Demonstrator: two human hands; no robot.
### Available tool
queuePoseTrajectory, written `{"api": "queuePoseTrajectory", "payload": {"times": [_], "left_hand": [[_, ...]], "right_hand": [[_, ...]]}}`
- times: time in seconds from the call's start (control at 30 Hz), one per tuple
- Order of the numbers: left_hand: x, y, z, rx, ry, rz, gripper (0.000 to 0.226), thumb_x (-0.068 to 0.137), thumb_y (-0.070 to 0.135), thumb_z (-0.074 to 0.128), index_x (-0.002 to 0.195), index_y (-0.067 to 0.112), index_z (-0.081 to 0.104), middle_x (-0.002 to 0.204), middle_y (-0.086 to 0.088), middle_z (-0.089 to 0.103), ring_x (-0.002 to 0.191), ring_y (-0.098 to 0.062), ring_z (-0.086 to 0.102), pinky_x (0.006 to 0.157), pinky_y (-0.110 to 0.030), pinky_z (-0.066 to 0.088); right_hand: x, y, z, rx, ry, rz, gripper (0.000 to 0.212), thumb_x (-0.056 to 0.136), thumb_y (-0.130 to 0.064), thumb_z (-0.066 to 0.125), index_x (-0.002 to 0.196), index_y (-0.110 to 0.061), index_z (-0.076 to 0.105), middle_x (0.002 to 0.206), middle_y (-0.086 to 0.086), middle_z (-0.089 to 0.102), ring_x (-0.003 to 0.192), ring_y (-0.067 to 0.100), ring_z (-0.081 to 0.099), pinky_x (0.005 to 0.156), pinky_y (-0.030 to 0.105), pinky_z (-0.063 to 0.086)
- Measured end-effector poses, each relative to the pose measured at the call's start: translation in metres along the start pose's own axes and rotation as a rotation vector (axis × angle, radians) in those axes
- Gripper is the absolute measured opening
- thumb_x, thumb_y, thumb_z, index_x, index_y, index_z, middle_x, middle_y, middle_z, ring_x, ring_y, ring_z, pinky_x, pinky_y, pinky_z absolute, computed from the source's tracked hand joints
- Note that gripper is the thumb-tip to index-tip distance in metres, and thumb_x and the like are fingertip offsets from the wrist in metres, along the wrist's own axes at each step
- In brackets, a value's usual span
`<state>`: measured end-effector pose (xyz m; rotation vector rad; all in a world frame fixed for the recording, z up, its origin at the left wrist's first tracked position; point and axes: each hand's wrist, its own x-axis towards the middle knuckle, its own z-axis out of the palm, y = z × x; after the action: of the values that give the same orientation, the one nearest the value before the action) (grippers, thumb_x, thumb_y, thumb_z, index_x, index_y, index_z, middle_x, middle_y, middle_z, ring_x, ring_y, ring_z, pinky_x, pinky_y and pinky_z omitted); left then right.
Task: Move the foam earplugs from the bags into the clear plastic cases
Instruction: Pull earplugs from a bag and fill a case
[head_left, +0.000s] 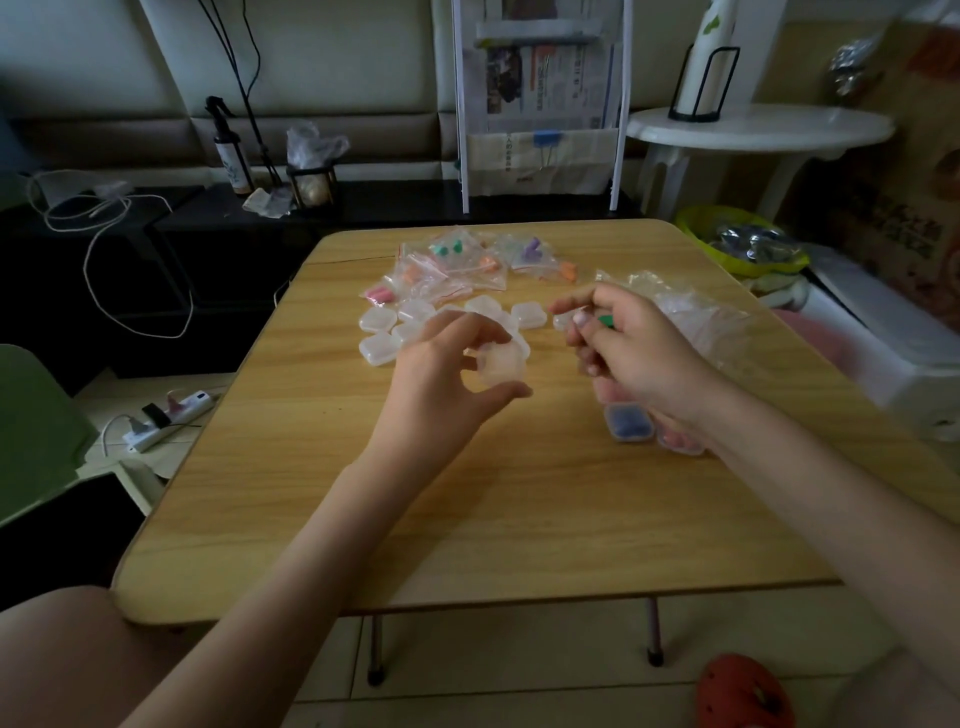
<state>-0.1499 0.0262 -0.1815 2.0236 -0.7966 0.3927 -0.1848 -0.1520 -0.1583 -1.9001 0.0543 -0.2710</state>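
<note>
1. A clear case (500, 364) is held above the table (467, 509) by the left hand (441, 374), pinched between thumb and curled fingers; whether its lid is open cannot be told.
2. A green earplug (605, 320) is gripped in the curled fingers of the right hand (631, 353), just beside the case.
3. The step in hand is judged to be loading: the plug must next be brought over the case and pressed in, then the lid snapped shut.
4. Filled bags (457, 265) lie at the far edge, empty cases (382, 347) before them, and a filled case (627, 423) under the right wrist.
5. The plugs look soft and rounded, the cases hard, frosted and round-cornered, the bags thin and crinkled.
</note>
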Motion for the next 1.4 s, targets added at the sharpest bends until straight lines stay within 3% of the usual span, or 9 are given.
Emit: {"api": "queuePoseTrajectory", "payload": {"times": [0.27,0.4,0.63,0.8,0.93,1.07,1.17,1.23,1.4], "left_hand": [[-0.002,0.002,0.002,0.049,-0.015,0.093,0.046,0.066,0.004,0.079,0.109,0.013,0.064,0.108,0.001,0.060,0.093,-0.008,0.059,0.082,-0.018,0.051],[-0.004,0.004,0.004,0.045,0.013,0.070,0.056,0.069,0.003,0.078,0.117,0.009,0.050,0.109,0.002,0.058,0.095,-0.006,0.057,0.081,-0.012,0.049],[-0.007,0.009,0.004,-0.156,0.109,0.021,0.043,0.071,0.011,0.082,0.104,0.010,0.055,0.099,0.006,0.064,0.096,-0.004,0.064,0.082,-0.016,0.053],[-0.007,0.010,0.006,-0.180,0.096,0.006,0.031,0.071,0.008,0.081,0.097,0.004,0.064,0.097,0.011,0.066,0.094,0.004,0.064,0.083,-0.011,0.050],[-0.006,0.007,0.004,-0.203,0.085,-0.037,0.033,0.069,0.009,0.082,0.098,0.003,0.066,0.098,0.001,0.071,0.093,-0.003,0.068,0.085,-0.018,0.053],[-0.005,0.009,-0.001,-0.281,-0.003,-0.101,0.034,0.071,-0.001,0.077,0.101,0.008,0.064,0.098,0.002,0.070,0.095,-0.003,0.067,0.087,-0.017,0.051],[-0.002,0.014,-0.007,-0.559,-0.155,-0.253,0.037,0.078,-0.010,0.067,0.110,0.008,0.060,0.100,-0.006,0.072,0.097,-0.012,0.068,0.087,-0.024,0.053],[-0.002,0.015,-0.009,-0.702,-0.298,-0.301,0.041,0.082,-0.008,0.062,0.118,0.012,0.054,0.100,-0.011,0.073,0.096,-0.024,0.069,0.086,-0.032,0.055],[-0.004,0.020,-0.005,-0.905,-0.446,-0.395,0.039,0.076,0.000,0.062,0.113,0.011,0.060,0.105,-0.016,0.070,0.099,-0.025,0.068,0.086,-0.030,0.054]], "right_hand": [[-0.012,-0.005,0.016,-0.424,-0.249,-0.164,0.039,0.085,-0.053,0.056,0.117,-0.031,0.048,0.078,-0.004,0.050,0.061,0.004,0.047,0.056,0.020,0.036],[-0.011,-0.005,0.016,-0.469,-0.177,-0.206,0.037,0.081,-0.047,0.066,0.109,-0.026,0.056,0.073,-0.001,0.045,0.061,0.010,0.042,0.054,0.022,0.031],[-0.010,-0.003,0.017,-0.327,-0.162,-0.214,0.052,0.089,-0.055,0.043,0.098,-0.010,0.068,0.086,0.014,0.066,0.079,0.025,0.060,0.071,0.040,0.045],[-0.009,0.000,0.018,-0.374,-0.173,-0.209,0.056,0.094,-0.048,0.030,0.083,0.000,0.057,0.064,0.004,0.048,0.056,0.009,0.042,0.058,0.027,0.033],[-0.008,0.001,0.018,-0.411,-0.153,-0.222,0.036,0.103,-0.031,0.029,0.076,-0.023,0.051,0.066,-0.001,0.048,0.054,0.000,0.044,0.054,0.014,0.034],[-0.007,0.000,0.009,-0.367,-0.123,-0.185,0.041,0.102,-0.038,0.029,0.089,-0.018,0.062,0.069,0.012,0.054,0.057,0.006,0.054,0.053,0.017,0.039],[-0.005,-0.001,0.003,-0.367,-0.033,-0.214,0.058,0.097,-0.046,0.031,0.084,-0.002,0.067,0.051,-0.010,0.053,0.052,0.001,0.055,0.059,0.020,0.041],[-0.002,-0.001,-0.002,-0.386,0.015,-0.242,0.065,0.095,-0.047,0.034,0.070,0.003,0.066,0.041,-0.011,0.055,0.045,0.017,0.055,0.059,0.027,0.044],[0.000,0.003,-0.005,-0.407,0.057,-0.223,0.060,0.097,-0.043,0.043,0.055,-0.004,0.061,0.051,0.018,0.059,0.045,0.025,0.055,0.051,0.013,0.038]]}}
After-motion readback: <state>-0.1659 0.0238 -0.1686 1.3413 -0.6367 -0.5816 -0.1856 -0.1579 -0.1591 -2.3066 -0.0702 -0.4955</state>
